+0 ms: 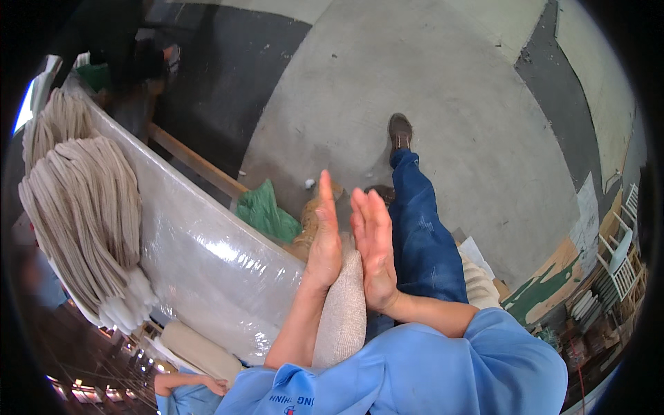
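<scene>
A beige knitted bundle [342, 311] lies upright between my forearms, against the front of my blue shirt. My left hand [324, 238] stands on its left side, palm inward, fingers stretched out. Facing it from the right is my right hand [375, 242], its fingers also straight and held flat. The heels of both hands are beside the bundle's upper end, and the fingers reach past it with a gap between them. Whether the palms press on the bundle I cannot tell.
To my left is a table [200, 228] covered in shiny clear film. Beige knitted pieces [86, 200] with white ends are heaped on it. A green plastic bag [266, 211] hangs below its edge. Another person's arm [190, 382] shows at lower left. White racks [622, 242] stand far right.
</scene>
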`<action>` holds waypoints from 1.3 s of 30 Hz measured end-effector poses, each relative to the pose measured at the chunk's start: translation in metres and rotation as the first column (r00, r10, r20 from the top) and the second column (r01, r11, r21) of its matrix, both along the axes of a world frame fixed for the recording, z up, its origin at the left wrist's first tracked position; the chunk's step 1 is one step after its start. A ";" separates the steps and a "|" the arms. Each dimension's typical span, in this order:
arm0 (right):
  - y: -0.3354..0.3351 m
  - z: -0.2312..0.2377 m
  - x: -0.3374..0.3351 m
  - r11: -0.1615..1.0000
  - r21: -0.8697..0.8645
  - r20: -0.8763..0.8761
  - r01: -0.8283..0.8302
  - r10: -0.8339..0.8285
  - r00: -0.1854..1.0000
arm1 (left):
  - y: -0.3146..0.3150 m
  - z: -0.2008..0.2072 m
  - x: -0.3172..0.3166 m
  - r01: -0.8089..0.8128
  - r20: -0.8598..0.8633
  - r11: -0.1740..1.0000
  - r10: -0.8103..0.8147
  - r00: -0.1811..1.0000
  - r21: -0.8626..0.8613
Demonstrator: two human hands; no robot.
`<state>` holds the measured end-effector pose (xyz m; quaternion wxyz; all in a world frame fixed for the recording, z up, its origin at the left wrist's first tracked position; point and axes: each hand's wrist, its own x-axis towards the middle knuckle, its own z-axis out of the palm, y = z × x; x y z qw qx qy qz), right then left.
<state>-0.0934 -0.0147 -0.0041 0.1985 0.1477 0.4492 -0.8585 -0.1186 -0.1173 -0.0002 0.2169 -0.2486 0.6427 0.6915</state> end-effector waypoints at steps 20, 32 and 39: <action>0.060 -0.064 -0.040 0.739 -0.135 0.235 -0.660 0.671 0.704 | -0.034 0.016 0.041 0.051 0.162 0.862 0.036 0.986 -0.504; 0.046 -0.073 -0.073 0.349 -0.454 0.236 -0.820 0.934 0.267 | -0.034 0.031 0.060 0.355 0.242 0.891 -0.291 0.925 -0.284; 0.053 -0.069 -0.065 0.381 -0.326 0.193 -0.865 0.923 0.333 | -0.024 0.019 0.069 0.026 0.401 0.998 -0.045 0.915 0.053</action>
